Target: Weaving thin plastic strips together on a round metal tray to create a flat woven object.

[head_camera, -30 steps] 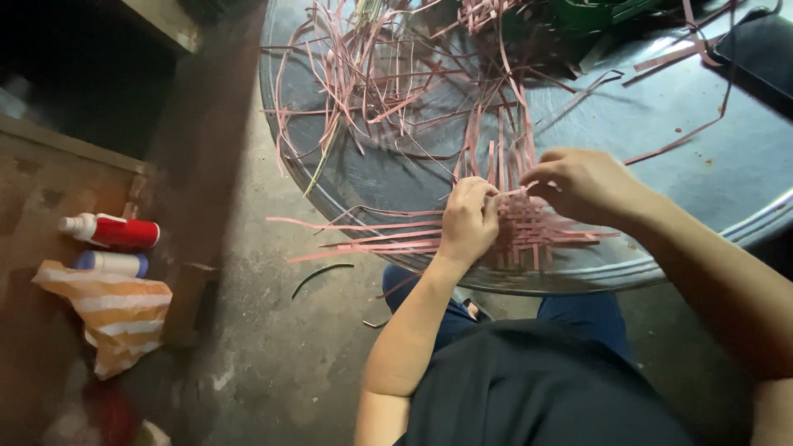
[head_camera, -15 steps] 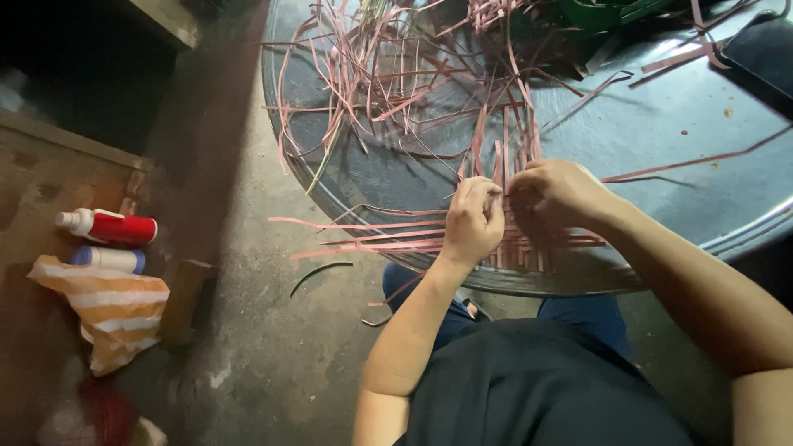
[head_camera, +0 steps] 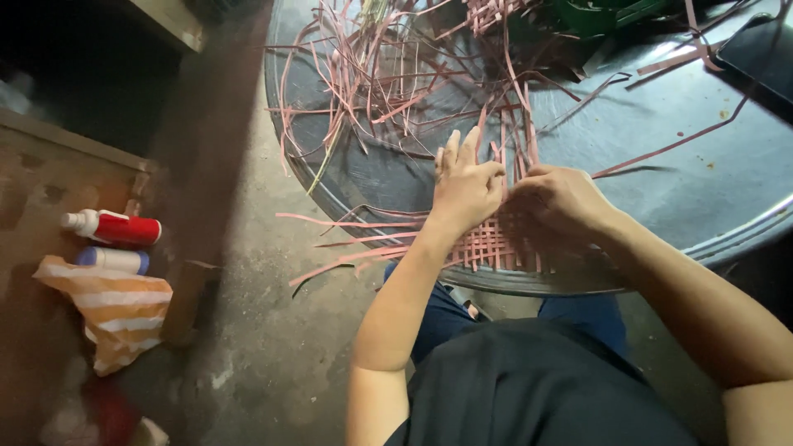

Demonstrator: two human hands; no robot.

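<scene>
A flat woven mat of pink strips (head_camera: 496, 246) lies at the near edge of a round metal table (head_camera: 727, 182). My left hand (head_camera: 464, 186) rests on the mat with its fingers stretched out and apart, pressing on the upright strips. My right hand (head_camera: 555, 201) is beside it, fingers curled down into the weave, and it seems to pinch a pink strip, though the fingertips are hidden. Loose pink strips (head_camera: 372, 91) spread in a tangle across the far part of the table.
On a low ledge to the left lie a red and white bottle (head_camera: 116, 229), a white and blue bottle (head_camera: 116, 260) and a striped cloth (head_camera: 111, 314). A green object (head_camera: 603, 12) and a dark flat thing (head_camera: 760, 54) sit at the table's far side. Concrete floor lies below.
My left hand has opened from a pinch and moved up onto the weave with fingers spread. My right hand has come closer to it. The view has shifted slightly.
</scene>
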